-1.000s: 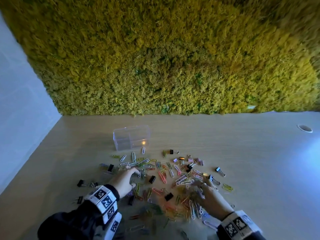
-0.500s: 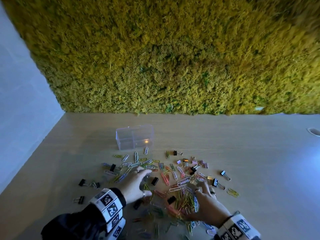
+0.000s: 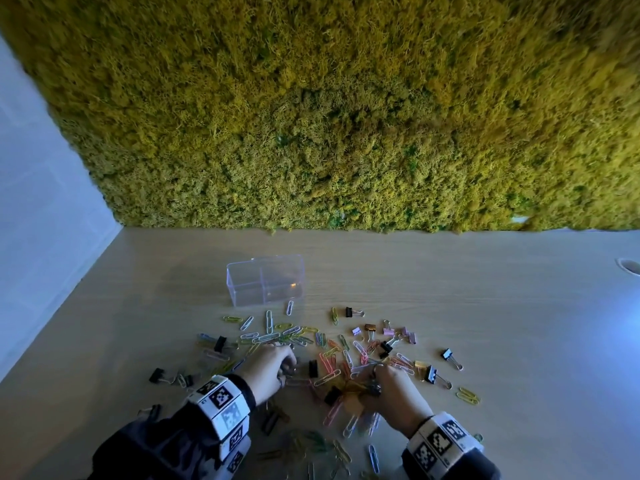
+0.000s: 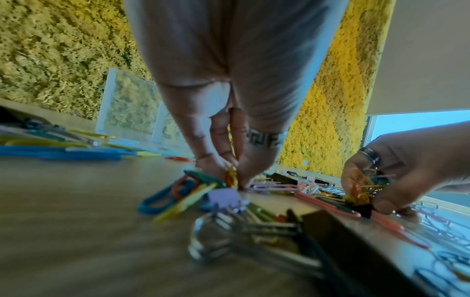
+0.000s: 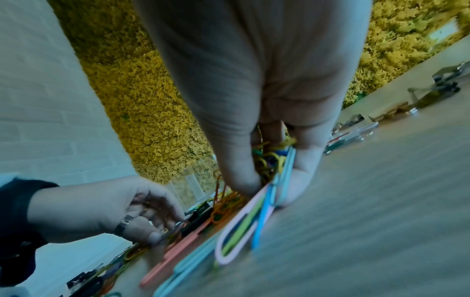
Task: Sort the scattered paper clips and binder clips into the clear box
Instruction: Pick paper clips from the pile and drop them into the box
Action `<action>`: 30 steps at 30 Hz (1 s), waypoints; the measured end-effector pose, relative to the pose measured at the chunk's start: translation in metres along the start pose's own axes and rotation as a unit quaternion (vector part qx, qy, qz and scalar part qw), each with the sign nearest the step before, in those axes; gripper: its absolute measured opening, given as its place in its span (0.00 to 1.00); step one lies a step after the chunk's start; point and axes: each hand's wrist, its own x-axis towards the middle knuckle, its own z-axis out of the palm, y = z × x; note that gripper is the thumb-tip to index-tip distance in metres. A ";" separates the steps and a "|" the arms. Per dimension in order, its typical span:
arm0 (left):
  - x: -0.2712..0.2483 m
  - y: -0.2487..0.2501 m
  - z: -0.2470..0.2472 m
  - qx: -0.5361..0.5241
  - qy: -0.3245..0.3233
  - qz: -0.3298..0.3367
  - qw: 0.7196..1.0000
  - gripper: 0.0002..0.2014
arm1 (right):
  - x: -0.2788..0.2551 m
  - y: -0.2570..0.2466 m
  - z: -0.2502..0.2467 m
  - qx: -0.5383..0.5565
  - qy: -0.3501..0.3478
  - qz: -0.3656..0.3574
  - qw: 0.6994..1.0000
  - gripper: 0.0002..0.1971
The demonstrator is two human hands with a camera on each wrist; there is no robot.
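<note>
Clips still litter the wooden table (image 3: pixel 485 306), and the clear box (image 3: pixel 265 280) beyond them looks empty, both compartments. Since 1 second ago the right hand (image 3: pixel 394 393) has drawn closer, fingers now curled round a bunch of paper clips (image 4: pixel 366 184). The left hand (image 3: pixel 268 370) has curled too, pinching a yellow paper clip (image 4: pixel 231 177). Gathering has begun; nothing is sorted yet.

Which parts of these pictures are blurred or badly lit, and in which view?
Head view: moss wall smeared toward the corners, hands in dim light, a small glint on the clear box. Left wrist view: near binder clip out of focus. Right wrist view: table streaked by motion blur, paper clips soft.
</note>
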 end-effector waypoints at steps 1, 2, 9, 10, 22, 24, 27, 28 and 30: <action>0.000 -0.001 -0.001 -0.010 0.000 -0.003 1.000 0.14 | 0.002 0.002 -0.001 0.009 -0.005 0.011 1.000 0.11; -0.001 -0.002 -0.001 -0.019 -0.001 -0.008 1.000 0.13 | 0.004 0.004 -0.003 0.007 -0.011 0.015 1.000 0.09; -0.004 -0.013 -0.011 -0.077 0.011 -0.009 0.997 0.14 | 0.009 0.011 -0.028 0.076 0.003 0.014 0.997 0.09; -0.006 -0.015 -0.013 -0.096 0.020 -0.011 0.995 0.15 | 0.012 0.009 -0.036 0.095 0.001 0.007 0.995 0.12; 0.017 -0.023 -0.117 -0.429 0.241 -0.018 0.870 0.16 | 0.137 -0.106 -0.085 0.298 0.036 -0.089 0.950 0.13; 0.035 -0.021 -0.132 -0.418 0.290 -0.011 0.861 0.15 | 0.161 -0.120 -0.082 0.260 0.057 -0.100 0.959 0.14; 0.067 -0.014 -0.143 -0.357 0.343 -0.009 0.869 0.07 | 0.188 -0.126 -0.078 0.204 0.115 -0.097 0.967 0.14; 0.078 -0.012 -0.142 -0.333 0.351 -0.014 0.875 0.05 | 0.193 -0.126 -0.077 0.193 0.131 -0.090 0.968 0.14; 0.097 -0.011 -0.131 -0.297 0.346 -0.023 0.890 0.06 | 0.198 -0.125 -0.076 0.188 0.151 -0.072 0.968 0.15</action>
